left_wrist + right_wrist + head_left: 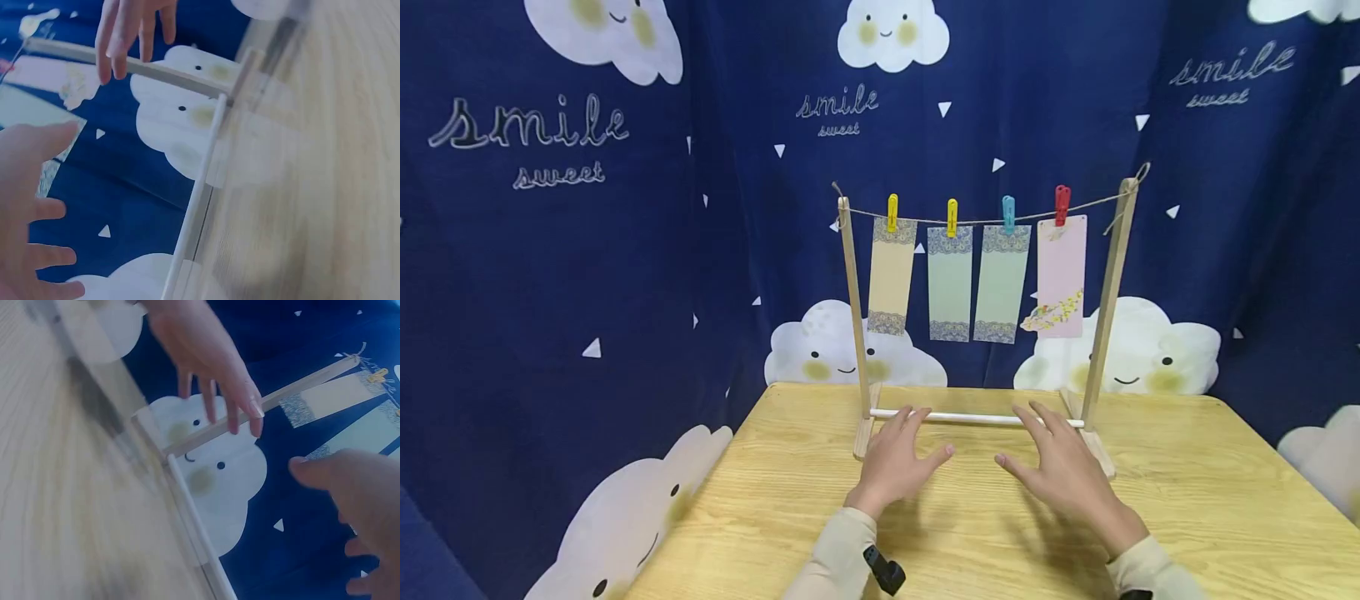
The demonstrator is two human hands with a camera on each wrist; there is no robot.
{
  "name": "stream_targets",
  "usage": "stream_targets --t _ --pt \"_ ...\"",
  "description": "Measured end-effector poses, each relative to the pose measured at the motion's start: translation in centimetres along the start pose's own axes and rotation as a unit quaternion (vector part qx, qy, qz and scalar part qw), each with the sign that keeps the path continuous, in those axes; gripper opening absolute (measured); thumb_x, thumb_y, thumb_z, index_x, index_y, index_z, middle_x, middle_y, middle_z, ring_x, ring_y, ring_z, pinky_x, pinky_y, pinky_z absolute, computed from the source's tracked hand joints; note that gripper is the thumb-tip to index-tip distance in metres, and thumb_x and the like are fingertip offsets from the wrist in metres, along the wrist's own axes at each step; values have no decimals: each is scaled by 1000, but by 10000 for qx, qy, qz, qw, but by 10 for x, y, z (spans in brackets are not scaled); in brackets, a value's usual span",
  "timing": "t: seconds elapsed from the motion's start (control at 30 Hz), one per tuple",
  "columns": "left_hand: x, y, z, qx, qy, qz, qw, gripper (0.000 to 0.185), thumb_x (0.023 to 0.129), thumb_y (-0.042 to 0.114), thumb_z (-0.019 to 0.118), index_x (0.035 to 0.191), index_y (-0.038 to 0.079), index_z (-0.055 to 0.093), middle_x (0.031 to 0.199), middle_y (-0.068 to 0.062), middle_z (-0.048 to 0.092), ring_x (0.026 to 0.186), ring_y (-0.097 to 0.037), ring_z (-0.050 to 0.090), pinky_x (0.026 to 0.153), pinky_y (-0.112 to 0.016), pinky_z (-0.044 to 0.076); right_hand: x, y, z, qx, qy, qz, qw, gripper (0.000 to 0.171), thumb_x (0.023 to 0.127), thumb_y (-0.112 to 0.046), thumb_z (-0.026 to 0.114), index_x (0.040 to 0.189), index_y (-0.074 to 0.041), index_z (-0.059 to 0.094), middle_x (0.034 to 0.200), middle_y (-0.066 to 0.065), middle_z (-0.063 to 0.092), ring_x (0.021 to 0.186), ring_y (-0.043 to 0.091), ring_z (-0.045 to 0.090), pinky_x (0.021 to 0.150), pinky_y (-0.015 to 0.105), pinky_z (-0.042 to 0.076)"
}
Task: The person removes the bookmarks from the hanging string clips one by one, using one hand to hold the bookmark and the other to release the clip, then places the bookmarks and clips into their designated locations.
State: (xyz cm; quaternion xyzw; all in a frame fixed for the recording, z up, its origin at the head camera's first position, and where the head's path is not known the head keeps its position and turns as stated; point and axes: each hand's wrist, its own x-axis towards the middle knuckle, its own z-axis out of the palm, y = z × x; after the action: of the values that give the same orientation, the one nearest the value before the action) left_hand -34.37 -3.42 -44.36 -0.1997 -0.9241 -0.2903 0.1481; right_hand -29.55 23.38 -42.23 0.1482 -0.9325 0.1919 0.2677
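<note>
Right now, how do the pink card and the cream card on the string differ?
The pink card hangs from a red clip, the cream card from a yellow clip. The pink card bears a flowering branch; the cream card has patterned bands at both ends. Both hang from the same string.

We saw a dark blue curtain [610,275] hanging behind the worktop [760,483] and along its left side, falling in soft folds. On it we made out smiling white clouds [892,37], small white triangles [592,348] and the words "smile" and "sweet" in pale, looping letters. The worktop was light wood with visible grain and rounded far corners, and we found it brightly lit, with soft, blurred shadows.
</note>
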Motion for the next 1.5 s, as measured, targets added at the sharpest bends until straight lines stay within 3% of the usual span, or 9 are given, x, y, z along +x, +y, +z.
stream_targets --t 0.17,0.33,0.5,0.7,0.93,1.07,1.17,1.27,1.5 --pt "15 -7 -7 -1469 584 -251 9871 64 97 51 69 145 10 56 146 -12 54 131 -35 54 105 -55 47 16 -4 -8 671 339 -257 9968 69 93 -39 78 146 -3 54 147 27 49 130 50 50 100 70 43" --pt "33 -14 -17 -2592 1111 -266 9590 51 96 32 76 135 4 59 135 -19 59 121 -41 59 100 -53 51 40 -11 -22 1096 479 -474 9917 61 96 -32 76 145 -3 55 143 24 54 127 45 54 98 65 47" --pt "49 -17 -27 -3511 1195 -627 9265 54 96 28 76 141 7 53 140 -18 53 127 -41 54 100 -51 52 70 -19 -37 1750 491 -582 9816 59 98 -27 74 147 -2 52 142 22 56 120 42 60 88 57 56" --pt "66 -17 -33 -4314 1394 -861 8872 66 94 25 79 148 9 45 145 -19 47 132 -41 50 105 -51 48 105 -25 -55 2513 265 -382 9668 57 103 -29 68 152 -6 48 143 20 56 122 39 60 93 59 54" --pt "80 -19 -36 -4892 1532 -1020 8525 75 91 23 81 151 9 38 149 -20 41 136 -45 46 107 -54 45 139 -36 -67 3185 18 94 9479 60 104 -35 65 155 -10 44 145 20 54 125 37 59 100 62 49" --pt "88 -22 -39 -5034 1483 -1070 8445 81 89 25 83 153 8 36 152 -19 40 138 -45 44 109 -54 44 154 -43 -71 3576 -47 100 9338 60 105 -33 64 156 -9 42 145 19 53 126 38 59 104 62 46" --pt "93 -23 -42 -5009 1448 -1047 8469 84 90 23 82 155 6 33 155 -20 39 139 -46 42 110 -54 43 167 -48 -72 3876 -41 -36 9218 59 106 -32 62 156 -8 42 145 21 52 126 38 58 104 62 46" --pt "97 -26 -46 -5083 1475 -1038 8421 88 90 20 81 158 4 27 158 -21 36 141 -45 40 111 -54 42 182 -57 -71 4115 -91 -213 9111 59 106 -31 62 156 -8 42 146 20 51 126 37 58 104 60 47" --pt "99 -23 -48 -5374 1443 -1022 8246 92 92 18 80 161 3 21 162 -21 32 143 -41 38 112 -53 41 202 -73 -72 4123 -118 -576 9091 58 106 -28 62 157 -10 41 149 18 49 125 37 59 101 59 49"
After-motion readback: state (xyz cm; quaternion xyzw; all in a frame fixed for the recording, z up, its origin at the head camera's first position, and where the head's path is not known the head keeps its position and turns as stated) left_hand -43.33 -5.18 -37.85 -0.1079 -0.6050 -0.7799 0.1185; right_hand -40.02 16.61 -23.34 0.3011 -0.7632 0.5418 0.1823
